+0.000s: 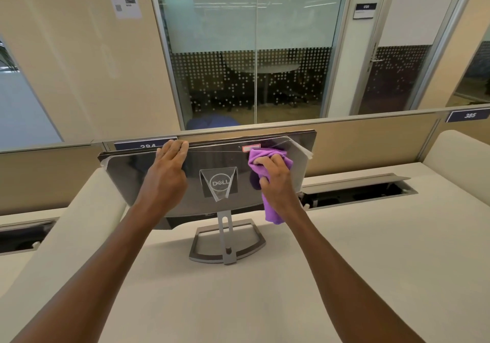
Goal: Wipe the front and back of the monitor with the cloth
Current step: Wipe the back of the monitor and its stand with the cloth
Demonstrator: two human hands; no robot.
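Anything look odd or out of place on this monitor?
Yes: clear protective film on the monitor back is peeling loose at the upper corners, and its edge sticks out near the purple cloth. Nothing looks spilled or broken.

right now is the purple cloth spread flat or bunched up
Bunched up: the purple microfibre cloth is crumpled under the right hand, one end hanging loose down the glossy black monitor back.
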